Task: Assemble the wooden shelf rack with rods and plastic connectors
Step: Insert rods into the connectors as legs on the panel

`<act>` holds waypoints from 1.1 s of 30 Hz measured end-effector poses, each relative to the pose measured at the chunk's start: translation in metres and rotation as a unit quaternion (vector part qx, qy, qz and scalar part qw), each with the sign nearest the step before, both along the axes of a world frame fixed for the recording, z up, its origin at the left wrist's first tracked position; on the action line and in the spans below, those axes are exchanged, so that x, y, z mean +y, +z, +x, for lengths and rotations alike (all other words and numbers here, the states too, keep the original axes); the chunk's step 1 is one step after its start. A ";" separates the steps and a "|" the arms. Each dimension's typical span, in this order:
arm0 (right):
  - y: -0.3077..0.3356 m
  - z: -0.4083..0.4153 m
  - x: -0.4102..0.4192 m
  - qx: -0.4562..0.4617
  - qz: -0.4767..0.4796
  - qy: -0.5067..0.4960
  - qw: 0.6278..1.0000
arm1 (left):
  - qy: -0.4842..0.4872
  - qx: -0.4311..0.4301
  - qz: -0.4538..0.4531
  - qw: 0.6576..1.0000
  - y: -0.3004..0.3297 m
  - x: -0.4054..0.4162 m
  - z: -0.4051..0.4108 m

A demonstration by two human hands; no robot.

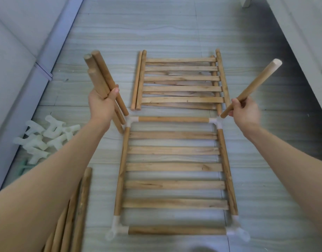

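Observation:
A slatted wooden shelf panel [173, 167] lies flat on the floor, framed by rods joined with white plastic connectors at its corners, such as the far right one [216, 121]. My left hand [102, 104] grips three short wooden rods [100, 75] in a bundle, held tilted above the panel's far left corner. My right hand [244, 110] holds a single rod [254, 84]. Its lower end sits just above the far right connector. A second stack of slatted panels [181, 82] lies beyond.
A pile of loose white plastic connectors [45, 138] lies on the floor at left, by a grey sofa base [20, 113]. Several long rods [73, 211] lie at lower left. A white wall or furniture side [305, 33] runs along the right.

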State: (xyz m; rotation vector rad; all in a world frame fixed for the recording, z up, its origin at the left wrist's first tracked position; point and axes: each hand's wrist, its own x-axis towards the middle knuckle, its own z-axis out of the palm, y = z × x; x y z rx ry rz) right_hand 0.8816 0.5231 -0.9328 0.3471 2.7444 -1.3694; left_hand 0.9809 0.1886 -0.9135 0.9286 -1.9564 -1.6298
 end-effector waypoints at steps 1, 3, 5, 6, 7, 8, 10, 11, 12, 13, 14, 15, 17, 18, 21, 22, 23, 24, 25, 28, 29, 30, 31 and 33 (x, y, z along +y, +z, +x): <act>0.002 -0.005 -0.002 -0.004 -0.018 -0.011 1.000 | 0.000 0.002 0.004 1.000 0.002 0.000 -0.007; 0.004 -0.015 -0.005 -0.017 -0.050 -0.026 0.998 | 0.002 -0.004 0.010 1.000 0.005 -0.001 -0.019; 0.004 -0.019 -0.007 -0.025 -0.067 -0.032 0.997 | 0.009 -0.015 0.010 1.000 0.005 -0.001 -0.027; 0.003 -0.019 -0.006 -0.028 -0.079 -0.036 0.996 | 0.011 -0.021 0.008 1.000 0.003 0.000 -0.028; 0.002 -0.018 -0.006 -0.034 -0.092 -0.040 0.994 | 0.012 -0.026 0.006 1.000 0.001 0.002 -0.027; 0.001 -0.017 -0.005 -0.044 -0.109 -0.045 0.992 | 0.013 -0.031 0.005 0.999 -0.002 0.003 -0.024; 0.001 -0.013 -0.005 -0.060 -0.141 -0.056 0.987 | 0.011 -0.037 0.009 0.999 -0.005 0.005 -0.016; 0.001 -0.010 -0.006 -0.070 -0.156 -0.064 0.983 | 0.009 -0.038 0.015 0.999 -0.004 0.005 -0.011; 0.001 -0.006 -0.008 -0.084 -0.172 -0.076 0.979 | 0.007 -0.038 0.019 0.999 -0.002 0.005 -0.006; 0.001 0.001 -0.010 -0.105 -0.181 -0.093 0.973 | 0.007 -0.040 0.022 0.999 0.002 0.004 0.000; 0.002 0.010 -0.013 -0.128 -0.181 -0.101 0.970 | 0.008 -0.040 0.026 0.999 0.007 0.004 0.007; 0.004 0.022 -0.017 -0.148 -0.173 -0.086 0.970 | 0.006 -0.037 0.035 0.999 0.014 0.004 0.015; 0.014 0.051 -0.027 -0.177 -0.164 0.005 0.971 | -0.014 -0.019 0.064 0.998 0.032 0.009 0.034; 0.020 0.068 -0.032 -0.185 -0.160 0.064 0.968 | -0.035 -0.009 0.083 0.996 0.042 0.014 0.045; 0.038 0.118 -0.052 -0.179 -0.098 0.254 0.946 | -0.118 0.008 0.138 0.983 0.067 0.034 0.077; 0.043 0.132 -0.059 -0.169 -0.075 0.305 0.934 | -0.143 0.008 0.148 0.978 0.075 0.043 0.085; 0.048 0.144 -0.066 -0.158 -0.060 0.341 0.925 | -0.166 0.008 0.154 0.974 0.082 0.053 0.093; 0.053 0.153 -0.073 -0.142 -0.052 0.367 0.918 | -0.187 0.011 0.157 0.970 0.088 0.062 0.100; 0.059 0.161 -0.078 -0.126 -0.048 0.388 0.912 | -0.207 0.015 0.161 0.965 0.094 0.072 0.106; 0.076 0.180 -0.080 -0.097 -0.049 0.428 0.897 | -0.270 0.032 0.174 0.946 0.107 0.097 0.121; 0.079 0.186 -0.078 -0.092 -0.043 0.434 0.895 | -0.290 0.038 0.178 0.940 0.110 0.103 0.125; 0.081 0.190 -0.074 -0.090 -0.031 0.438 0.894 | -0.307 0.041 0.175 0.934 0.111 0.108 0.129; 0.082 0.195 -0.070 -0.087 -0.010 0.442 0.893 | -0.320 0.040 0.164 0.932 0.111 0.112 0.132; 0.079 0.200 -0.056 -0.091 0.045 0.442 0.891 | -0.312 0.030 0.144 0.939 0.107 0.115 0.140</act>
